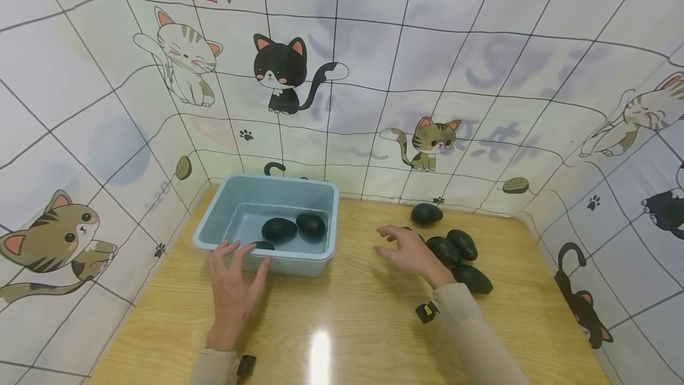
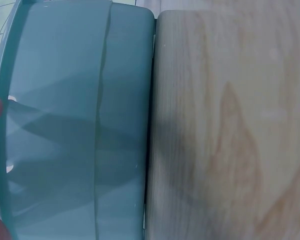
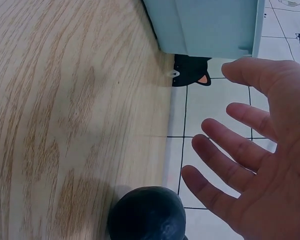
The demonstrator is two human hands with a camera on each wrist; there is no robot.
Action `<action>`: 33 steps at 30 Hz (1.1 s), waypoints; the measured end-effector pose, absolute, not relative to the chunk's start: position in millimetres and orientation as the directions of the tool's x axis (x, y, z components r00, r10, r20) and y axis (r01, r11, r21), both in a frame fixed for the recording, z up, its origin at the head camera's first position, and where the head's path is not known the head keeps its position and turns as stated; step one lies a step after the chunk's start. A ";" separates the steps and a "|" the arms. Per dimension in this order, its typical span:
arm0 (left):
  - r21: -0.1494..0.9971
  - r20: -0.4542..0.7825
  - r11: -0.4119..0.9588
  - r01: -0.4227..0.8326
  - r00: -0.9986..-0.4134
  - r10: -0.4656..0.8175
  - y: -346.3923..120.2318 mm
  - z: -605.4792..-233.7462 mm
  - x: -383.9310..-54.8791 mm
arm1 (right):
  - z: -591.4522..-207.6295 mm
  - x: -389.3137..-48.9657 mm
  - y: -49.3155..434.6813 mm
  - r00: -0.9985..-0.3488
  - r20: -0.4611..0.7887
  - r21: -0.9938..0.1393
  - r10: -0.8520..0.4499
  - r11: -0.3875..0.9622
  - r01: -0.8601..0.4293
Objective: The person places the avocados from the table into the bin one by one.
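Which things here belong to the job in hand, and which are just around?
Job, judging by the hands:
blue bin
dark ovals inside it
left hand, at the bin's rim
right hand
dark ovals near it

Just around:
wooden table
cat-print wall covering
black wrist devices

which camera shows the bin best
Head view: the bin shows almost whole, inside included, with the left hand hiding part of its front. The left wrist view shows mostly an outer wall close up; the right wrist view, part of its outside at the top edge.
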State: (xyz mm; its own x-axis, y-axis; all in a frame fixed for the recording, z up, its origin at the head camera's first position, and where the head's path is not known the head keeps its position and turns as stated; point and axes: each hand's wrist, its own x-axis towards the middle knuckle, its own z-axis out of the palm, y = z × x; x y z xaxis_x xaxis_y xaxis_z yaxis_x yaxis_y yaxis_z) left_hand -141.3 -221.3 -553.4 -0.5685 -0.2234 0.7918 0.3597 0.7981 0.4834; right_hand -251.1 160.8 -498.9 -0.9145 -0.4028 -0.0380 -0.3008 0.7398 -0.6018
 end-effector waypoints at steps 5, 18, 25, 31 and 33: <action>0.483 0.791 0.799 0.359 -0.570 -0.222 -221.7 -553.9 -140.8 | -500.9 -248.9 163.1 -0.922 -0.032 -0.604 -0.385 0.742 -0.289; 0.487 0.785 0.798 0.355 -0.579 -0.222 -220.8 -553.4 -140.7 | -508.2 -251.4 178.4 -0.934 -0.011 -0.604 -0.358 0.747 -0.278; 0.502 0.773 0.792 0.348 -0.590 -0.231 -219.9 -551.6 -138.4 | -508.3 -253.1 183.8 -0.940 0.001 -0.605 -0.341 0.748 -0.272; 0.499 0.777 0.792 0.351 -0.586 -0.230 -219.8 -551.6 -139.5 | -505.2 -252.1 188.3 -0.944 0.016 -0.588 -0.331 0.760 -0.276; 0.496 0.780 0.794 0.351 -0.582 -0.231 -220.3 -551.8 -139.9 | -503.6 -252.1 190.3 -0.945 0.013 -0.584 -0.328 0.764 -0.273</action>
